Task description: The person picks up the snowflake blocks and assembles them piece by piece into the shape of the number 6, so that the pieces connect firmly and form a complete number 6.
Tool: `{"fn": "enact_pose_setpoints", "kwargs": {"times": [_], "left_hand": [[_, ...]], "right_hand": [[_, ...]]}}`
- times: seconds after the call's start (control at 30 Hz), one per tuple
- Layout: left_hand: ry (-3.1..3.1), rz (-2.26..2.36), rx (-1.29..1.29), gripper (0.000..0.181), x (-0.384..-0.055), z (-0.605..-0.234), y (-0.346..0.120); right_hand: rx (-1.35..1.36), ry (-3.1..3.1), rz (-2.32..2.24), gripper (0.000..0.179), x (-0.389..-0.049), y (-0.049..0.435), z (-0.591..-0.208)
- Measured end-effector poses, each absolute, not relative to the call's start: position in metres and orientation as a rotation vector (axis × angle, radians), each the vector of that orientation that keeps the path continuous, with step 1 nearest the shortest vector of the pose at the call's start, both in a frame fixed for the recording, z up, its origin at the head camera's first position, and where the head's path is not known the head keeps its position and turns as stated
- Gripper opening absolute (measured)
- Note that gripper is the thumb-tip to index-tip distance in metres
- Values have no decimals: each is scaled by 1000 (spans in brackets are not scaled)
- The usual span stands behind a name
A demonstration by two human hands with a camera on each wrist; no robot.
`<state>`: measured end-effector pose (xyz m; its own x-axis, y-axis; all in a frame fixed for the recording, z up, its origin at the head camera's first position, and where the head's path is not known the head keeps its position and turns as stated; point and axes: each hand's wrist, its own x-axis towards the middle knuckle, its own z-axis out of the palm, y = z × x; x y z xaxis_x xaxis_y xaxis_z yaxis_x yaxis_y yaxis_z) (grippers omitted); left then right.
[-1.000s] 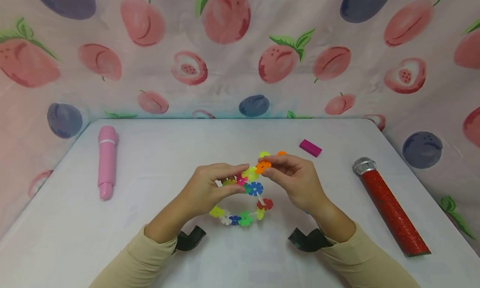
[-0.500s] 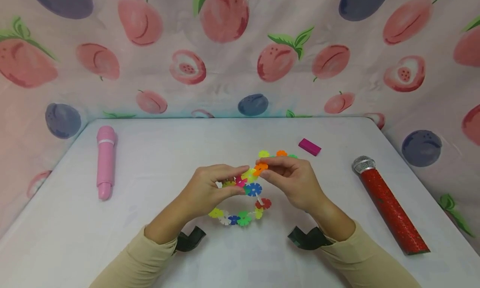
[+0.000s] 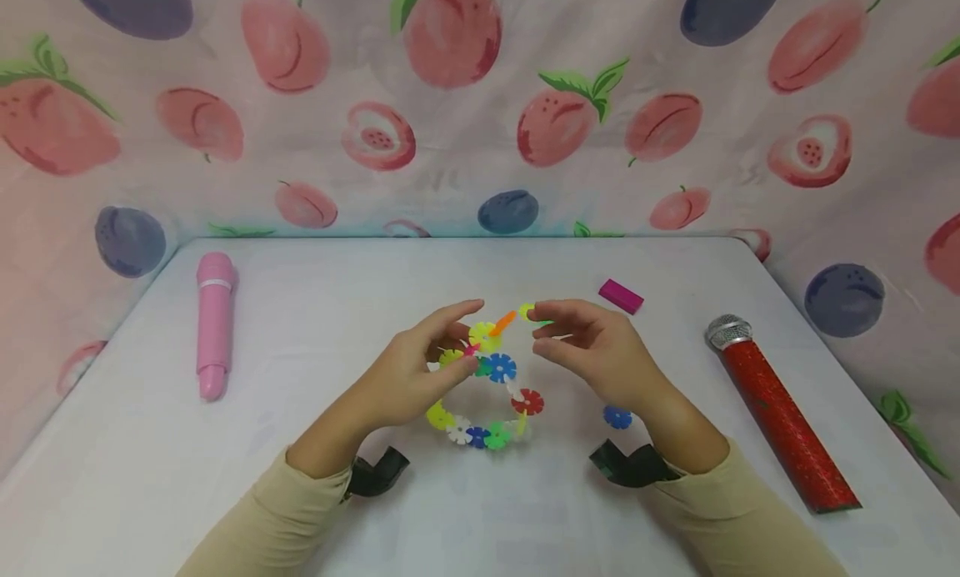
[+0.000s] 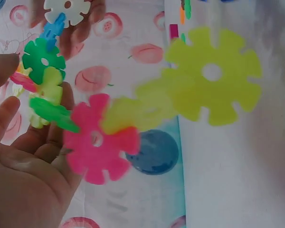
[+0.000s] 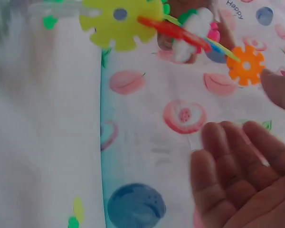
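My left hand [image 3: 408, 373] grips a looped chain of colourful notched plastic discs between thumb and fingers. An orange disc [image 3: 502, 323], tilted edge-on in the head view, is joined to a yellow disc [image 3: 485, 337] at the chain's upper end. Lower in the loop hang a blue disc [image 3: 501, 368] and a red disc [image 3: 527, 402]. Large in the left wrist view is the chain's pink disc [image 4: 80, 152]. My right hand [image 3: 611, 356] stands just right of the orange disc, thumb and fingers apart, nothing between them; its thumb comes near that orange disc [image 5: 256, 57] in the right wrist view.
Behind my right fingertips are loose discs, among them a yellow disc [image 3: 527, 311]. A blue loose disc [image 3: 618, 417] lies by the right wrist. Around the white table [image 3: 337, 527] lie a magenta block [image 3: 621, 296], a pink microphone [image 3: 215, 327] and a red glittery microphone [image 3: 787, 435].
My right hand has let go of the orange disc and drawn slightly right, its fingers spreading. My left index finger has lifted. The orange disc has turned edge-on.
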<state>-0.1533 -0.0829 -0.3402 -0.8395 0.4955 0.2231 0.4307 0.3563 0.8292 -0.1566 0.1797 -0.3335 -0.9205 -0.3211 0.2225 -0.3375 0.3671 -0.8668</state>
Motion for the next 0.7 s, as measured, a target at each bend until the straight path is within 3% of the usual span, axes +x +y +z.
{"fn": "enact_pose_setpoints", "kwargs": {"times": [0.7], "left_hand": [[2448, 1554, 869, 50, -157, -342, -88]], "right_hand": [[401, -3124, 1169, 39, -148, 251, -369]]}}
